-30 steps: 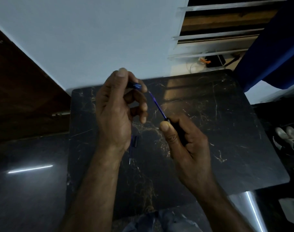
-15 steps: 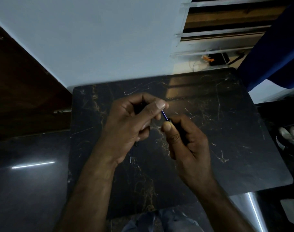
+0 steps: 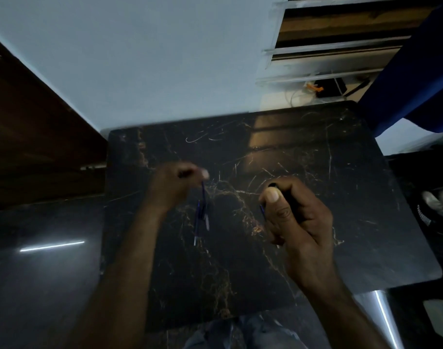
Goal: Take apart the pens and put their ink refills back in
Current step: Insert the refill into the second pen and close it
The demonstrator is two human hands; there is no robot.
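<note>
Right hand (image 3: 296, 217) is closed around a dark pen barrel (image 3: 287, 195), thumb pressed along its side, with the open end of the barrel showing black just above the thumbnail. A short blue sliver (image 3: 262, 211) peeks out beside the thumb; whether that is another refill or a part of the pen is too small to tell. Left hand (image 3: 175, 187), blurred with motion, pinches the top of a thin blue ink refill (image 3: 203, 195) between thumb and fingers, and the refill hangs point-down over the dark marble table (image 3: 341, 197), well apart from the barrel.

Judging by this, the pen is apart and the step in hand is the taking-out half; putting the refill back is not yet done. The next move would call for bringing the two hands together, lining the thin refill up with the small open mouth of the barrel, and sliding it in straight, since a bent entry could kink it.

Counted: one barrel held, one refill held, and on the table under the left hand roughly two loose pieces (image 3: 199, 222), thin and bluish, blurred enough that the number is uncertain.
</note>
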